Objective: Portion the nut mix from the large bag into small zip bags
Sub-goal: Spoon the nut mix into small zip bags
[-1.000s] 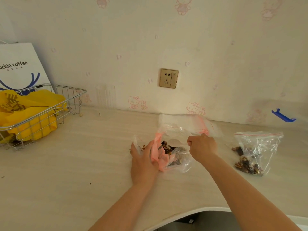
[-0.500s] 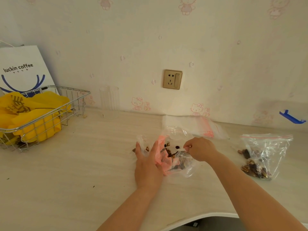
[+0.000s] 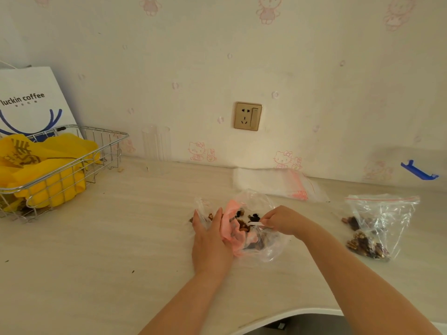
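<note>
- Two hands are working at the large bag (image 3: 254,240) on the desk (image 3: 101,250)
- left hand (image 3: 211,240) is lying flat, fingers straight, steadying it
- right hand (image 3: 283,220) is pinching the clear rim, keeping the nut mix (image 3: 244,224) reachable

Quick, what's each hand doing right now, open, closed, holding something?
Left hand: open, straight fingers resting against the pink-and-clear nut bag.
Right hand: closed, pinching a small white strip at the bag's mouth.
</note>
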